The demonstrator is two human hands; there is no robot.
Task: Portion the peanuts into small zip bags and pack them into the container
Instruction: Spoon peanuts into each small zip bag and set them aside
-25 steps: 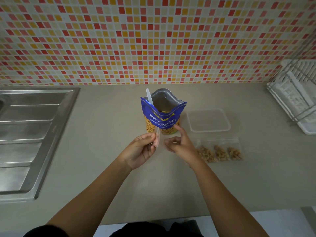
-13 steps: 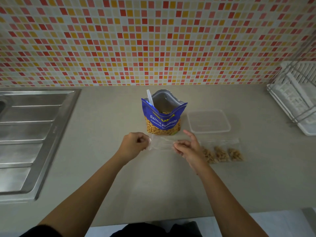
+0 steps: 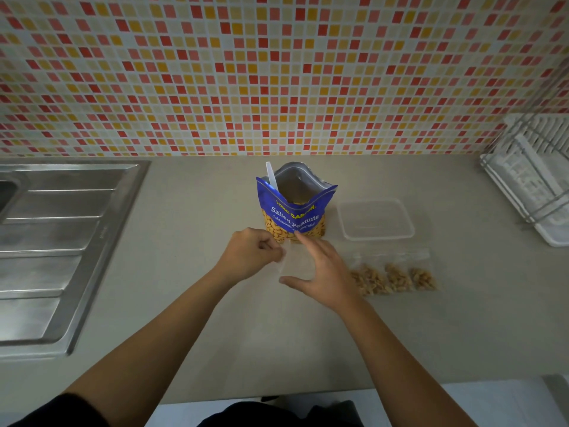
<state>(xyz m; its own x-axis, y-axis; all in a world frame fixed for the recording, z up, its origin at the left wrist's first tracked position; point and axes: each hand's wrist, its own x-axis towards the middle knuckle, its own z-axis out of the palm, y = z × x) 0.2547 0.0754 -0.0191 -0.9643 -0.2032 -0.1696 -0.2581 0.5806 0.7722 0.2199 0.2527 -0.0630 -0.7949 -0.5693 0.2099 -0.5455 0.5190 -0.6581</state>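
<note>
Your left hand (image 3: 251, 252) has its fingers curled and pinches the left edge of an empty zip bag (image 3: 297, 261). The bag sits between your hands, low over the counter (image 3: 191, 272), at six o'clock of the open peanut pouch (image 3: 294, 211). Your right hand (image 3: 323, 269) is spread with straight fingers, forefinger and thumb bracketing the bag's right side; I cannot tell whether it presses the film. Expect the bag to be limp, almost weightless and slippery, so it will likely fold or slide if you take it mid-panel. Take it by the stiffer zip strip at the mouth, one lip per hand. A white spoon (image 3: 271, 177) leans at the pouch's eleven o'clock. The clear container (image 3: 375, 235) sits at the pouch's three o'clock, and filled bags (image 3: 394, 277) lie at your right hand's three o'clock.
</note>
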